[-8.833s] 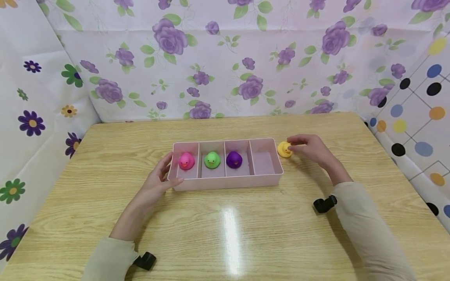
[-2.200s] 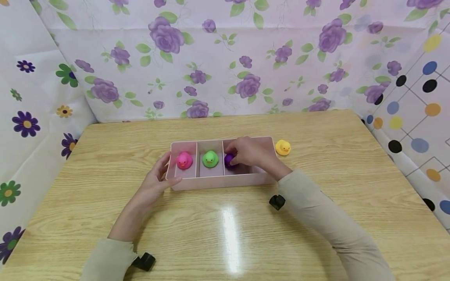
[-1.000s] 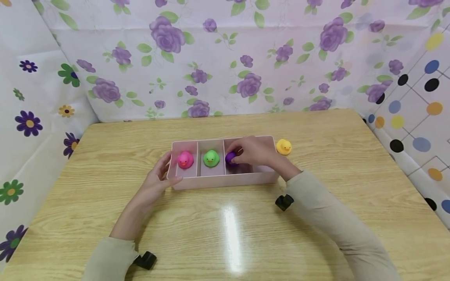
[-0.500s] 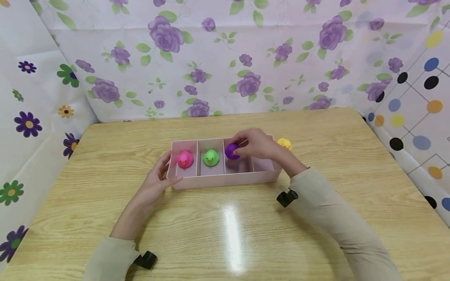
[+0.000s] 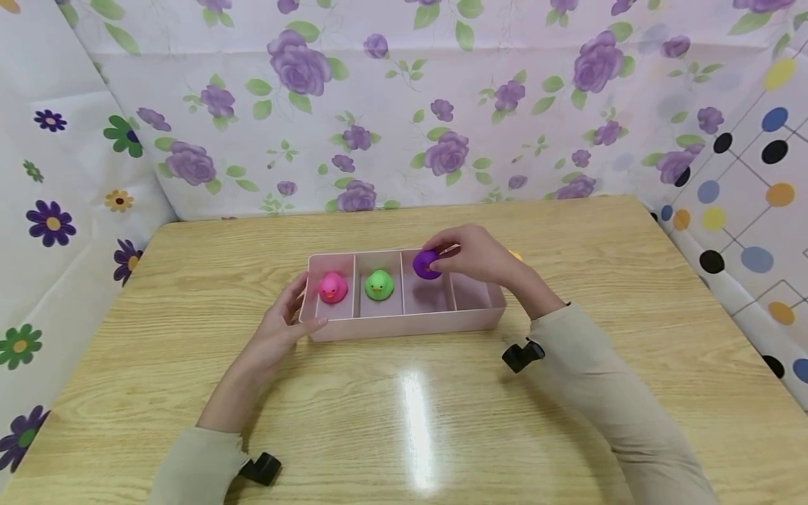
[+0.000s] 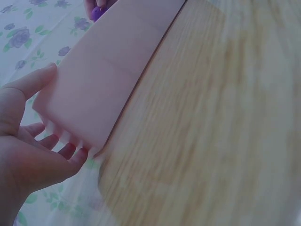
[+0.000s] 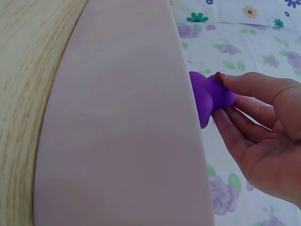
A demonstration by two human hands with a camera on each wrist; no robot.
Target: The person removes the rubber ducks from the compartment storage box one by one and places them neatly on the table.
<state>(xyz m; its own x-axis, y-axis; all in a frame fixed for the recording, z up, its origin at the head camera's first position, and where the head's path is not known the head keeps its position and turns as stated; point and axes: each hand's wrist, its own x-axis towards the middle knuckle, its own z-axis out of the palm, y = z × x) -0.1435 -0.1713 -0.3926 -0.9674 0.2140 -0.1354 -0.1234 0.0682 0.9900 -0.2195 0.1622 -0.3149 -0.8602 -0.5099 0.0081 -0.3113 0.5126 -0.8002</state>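
A pink box with several compartments in a row stands on the table. My left hand holds its left end, thumb at the front rim and fingertips against the end wall; the left wrist view shows the same hand. My right hand pinches a purple rubber duck between thumb and fingers, lifted over the third compartment. In the right wrist view the box wall partly hides the purple duck. A pink duck and a green duck sit in the first two compartments.
A yellow duck stands beyond the box's right end, almost wholly hidden by my right wrist. The wooden table meets a flowered cloth at the back and patterned sheets at both sides.
My right hand left the yellow duck, took hold of the purple duck in the third compartment and has raised it, moving slightly right. The left hand has stayed on the box.
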